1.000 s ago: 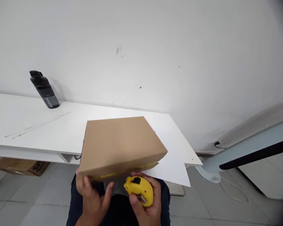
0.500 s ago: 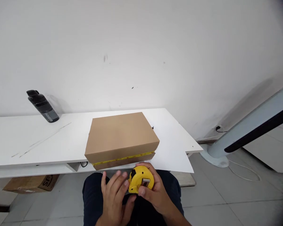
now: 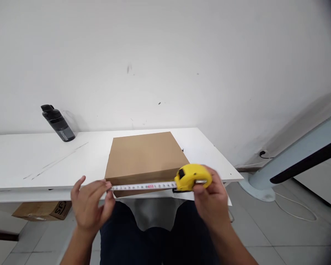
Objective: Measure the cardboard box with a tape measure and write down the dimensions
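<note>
1. Tape measure (image 3: 194, 177), a rounded yellow case with black details and a shiny metal piece on its near side, stretches across the front of a plain brown box (image 3: 146, 152); its white blade (image 3: 138, 187) bears dark markings and a red patch, the figures too blurred to read.
2. At far left, a dark bottle (image 3: 57, 123) with pale lettering stands on a white table (image 3: 91, 162); below, a carton (image 3: 38, 211) shows dark print.
3. Left of center, the left hand (image 3: 89, 206) pinches the blade's end between thumb and fingertips, near the box's front left corner; an outer finger is spread away.
4. At center, the blade runs straight, rising slightly rightward; whether it touches the box cannot be told.
5. Right of center, the right hand (image 3: 212, 198) is wrapped around the case, thumb on the near side, close to the box's front right corner.
6. At far right, a pale blue column (image 3: 260, 180) rises at a slant.
</note>
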The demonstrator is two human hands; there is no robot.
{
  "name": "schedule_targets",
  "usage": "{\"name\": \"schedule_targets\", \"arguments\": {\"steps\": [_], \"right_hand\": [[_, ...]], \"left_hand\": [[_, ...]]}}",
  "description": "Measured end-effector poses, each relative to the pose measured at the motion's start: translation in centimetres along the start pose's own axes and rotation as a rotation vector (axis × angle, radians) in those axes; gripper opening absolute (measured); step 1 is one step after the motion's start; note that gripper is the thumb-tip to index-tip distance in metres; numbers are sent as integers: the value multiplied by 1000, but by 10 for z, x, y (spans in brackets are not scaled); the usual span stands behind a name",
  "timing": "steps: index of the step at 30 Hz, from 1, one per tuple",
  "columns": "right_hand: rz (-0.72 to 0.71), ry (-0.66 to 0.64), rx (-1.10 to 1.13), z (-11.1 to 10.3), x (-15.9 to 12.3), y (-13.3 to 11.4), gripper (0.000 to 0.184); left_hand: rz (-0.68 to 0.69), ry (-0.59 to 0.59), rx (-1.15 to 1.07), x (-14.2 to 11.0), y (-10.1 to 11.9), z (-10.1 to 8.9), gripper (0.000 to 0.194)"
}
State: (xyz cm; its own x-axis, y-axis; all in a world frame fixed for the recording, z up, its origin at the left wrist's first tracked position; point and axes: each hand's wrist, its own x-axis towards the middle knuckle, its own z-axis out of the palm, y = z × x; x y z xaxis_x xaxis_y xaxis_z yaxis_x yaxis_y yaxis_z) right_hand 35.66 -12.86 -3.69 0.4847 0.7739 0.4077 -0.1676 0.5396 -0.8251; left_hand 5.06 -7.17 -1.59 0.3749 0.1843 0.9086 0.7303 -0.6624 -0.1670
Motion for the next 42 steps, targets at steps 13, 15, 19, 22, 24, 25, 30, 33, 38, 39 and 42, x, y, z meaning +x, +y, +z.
{"name": "schedule_targets", "arguments": {"steps": [13,15,19,22,24,25,30,33,38,39,42], "right_hand": [[-3,128,23,-38,71,33,53],[-5,121,0,-40,69,35,51],[-21,87,-89,-44,68,38,55],[-27,93,-122,-45,68,40,58],[-30,111,-148,-45,68,40,60],[-31,115,-160,-44,68,40,60],[-19,84,-156,-38,69,40,57],[-3,78,-154,-35,70,41,59],[6,90,-147,-36,71,43,61],[6,87,-143,-36,71,43,61],[-1,77,-129,-37,71,43,60]], "left_hand": [[95,-11,194,-13,-70,8,29],[118,-45,210,-11,-76,9,30],[96,-140,237,-5,-90,11,32],[69,-146,188,-2,-97,16,29],[45,-147,108,0,-97,19,31],[21,-172,50,1,-96,19,35],[-114,-326,-190,2,-81,16,50],[-138,-329,-228,1,-72,16,51],[-277,-278,-241,-3,-59,22,48],[-326,-260,-240,-4,-57,23,47],[-442,-247,-254,-8,-52,27,44]]}}
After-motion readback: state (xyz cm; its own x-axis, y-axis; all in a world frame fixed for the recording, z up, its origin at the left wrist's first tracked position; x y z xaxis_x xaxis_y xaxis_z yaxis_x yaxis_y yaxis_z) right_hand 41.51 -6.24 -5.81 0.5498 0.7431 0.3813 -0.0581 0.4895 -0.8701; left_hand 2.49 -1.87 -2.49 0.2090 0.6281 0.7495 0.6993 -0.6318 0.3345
